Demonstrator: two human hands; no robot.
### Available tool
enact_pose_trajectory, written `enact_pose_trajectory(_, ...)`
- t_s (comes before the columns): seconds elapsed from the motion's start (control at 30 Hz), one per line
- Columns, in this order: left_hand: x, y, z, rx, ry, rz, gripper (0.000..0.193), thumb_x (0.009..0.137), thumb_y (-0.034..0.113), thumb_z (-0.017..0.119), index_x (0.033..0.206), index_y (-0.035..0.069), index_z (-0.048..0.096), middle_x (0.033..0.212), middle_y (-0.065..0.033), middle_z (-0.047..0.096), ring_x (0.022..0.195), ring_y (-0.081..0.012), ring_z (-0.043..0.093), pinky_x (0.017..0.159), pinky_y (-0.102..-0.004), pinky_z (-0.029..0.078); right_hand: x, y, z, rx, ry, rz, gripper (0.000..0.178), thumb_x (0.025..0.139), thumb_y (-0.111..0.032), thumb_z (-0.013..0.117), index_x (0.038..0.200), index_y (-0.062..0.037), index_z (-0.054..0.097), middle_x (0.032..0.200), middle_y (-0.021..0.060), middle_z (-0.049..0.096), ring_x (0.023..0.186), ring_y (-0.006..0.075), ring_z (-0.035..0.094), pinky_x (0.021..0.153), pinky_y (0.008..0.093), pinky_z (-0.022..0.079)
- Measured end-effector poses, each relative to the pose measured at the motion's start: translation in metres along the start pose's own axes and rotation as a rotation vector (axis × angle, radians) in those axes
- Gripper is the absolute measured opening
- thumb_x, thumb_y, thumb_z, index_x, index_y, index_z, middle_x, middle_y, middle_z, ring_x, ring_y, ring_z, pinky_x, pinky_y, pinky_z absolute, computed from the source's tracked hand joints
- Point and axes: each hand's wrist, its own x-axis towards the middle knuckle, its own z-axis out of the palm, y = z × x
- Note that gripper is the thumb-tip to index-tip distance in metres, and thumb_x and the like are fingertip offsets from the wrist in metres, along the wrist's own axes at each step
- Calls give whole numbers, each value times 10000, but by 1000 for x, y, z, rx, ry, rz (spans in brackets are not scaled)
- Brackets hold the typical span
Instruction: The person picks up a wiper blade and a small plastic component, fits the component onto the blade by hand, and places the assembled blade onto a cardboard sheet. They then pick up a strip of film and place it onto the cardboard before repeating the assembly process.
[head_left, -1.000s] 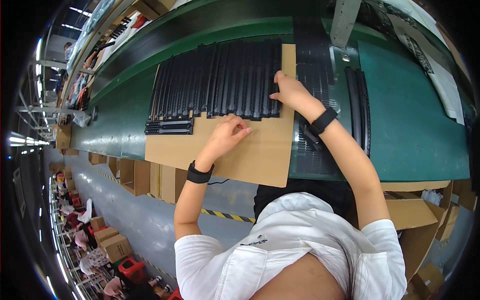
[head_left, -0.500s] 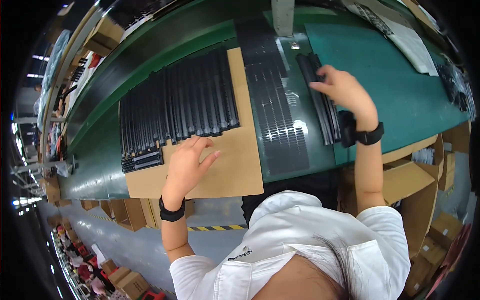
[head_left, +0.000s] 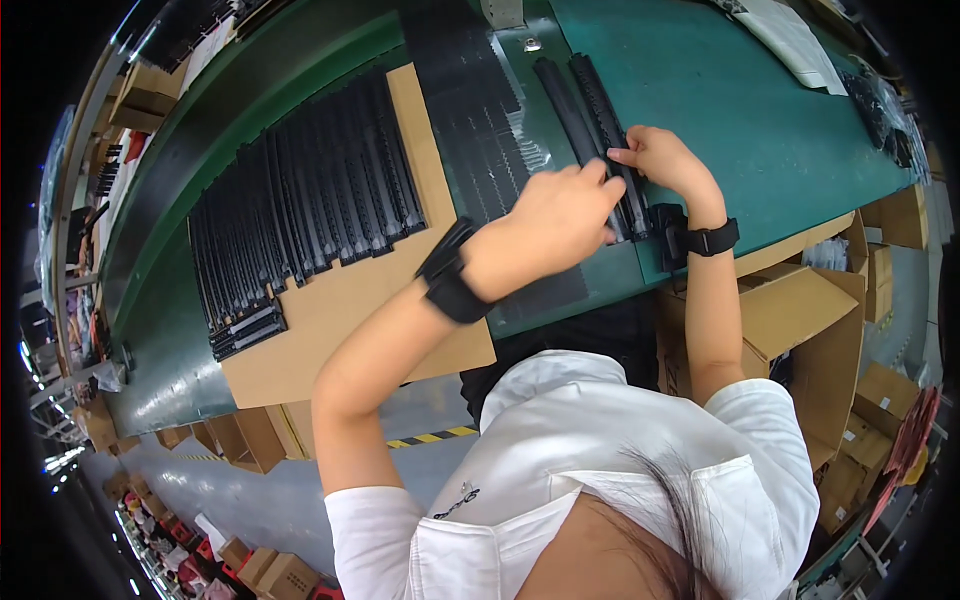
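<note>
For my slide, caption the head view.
Left hand and right hand at two black strips, beside a cardboard sheet holding more.

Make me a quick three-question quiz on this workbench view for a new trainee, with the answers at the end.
1. True or false: the left hand and the right hand are both at the separate pair of black strips.
2. What lies under the larger group of black strips? A, a cloth; B, a cardboard sheet; C, a metal tray.
3. Fill in the colour: both wristbands are ____.

Key: 1, true; 2, B; 3, black.
</note>
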Motion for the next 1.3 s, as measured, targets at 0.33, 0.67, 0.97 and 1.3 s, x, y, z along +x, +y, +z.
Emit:
enact_pose_trajectory(0.33, 41, 17, 47, 37, -306, -570, 378, 763, 341, 554, 996, 62, 451, 878, -175, 517, 757, -262, 579, 590, -295, 479, -36, 12, -9, 542, 217, 239, 287, 800, -266, 550, 637, -60, 436, 492, -15, 417, 417, 54, 420, 376, 178, 324)
enact_pose_trajectory(0.67, 8, -14, 28, -832, 54, -644, 244, 830, 92, 441, 1049, -8, 406, 849, -169, 536, 699, -220, 583, 578, -324, 476, -56, -8, -5, 1031, 161, 98, 220, 839, -224, 499, 670, -96, 438, 526, -62, 381, 429, 24, 376, 391, 156, 278)
enact_pose_trajectory(0.97, 4, 12, 36, -1588, 480, -585, 241, 869, 133, 401, 1071, 8, 359, 789, -83, 522, 523, -117, 514, 447, -244, 412, -37, -36, 27, 1356, 160, 58, 188, 839, -218, 496, 701, -98, 456, 560, -66, 383, 483, 12, 340, 431, 156, 246)
enact_pose_trajectory(1.3, -10, 21, 33, -1791, 207, -679, 257, 887, 257, 375, 1007, 31, 389, 722, -65, 517, 525, -117, 510, 447, -209, 385, -31, -75, 36, 1642, 359, 211, 191, 862, -214, 443, 928, -35, 453, 645, -2, 419, 489, 44, 344, 515, 199, 331)
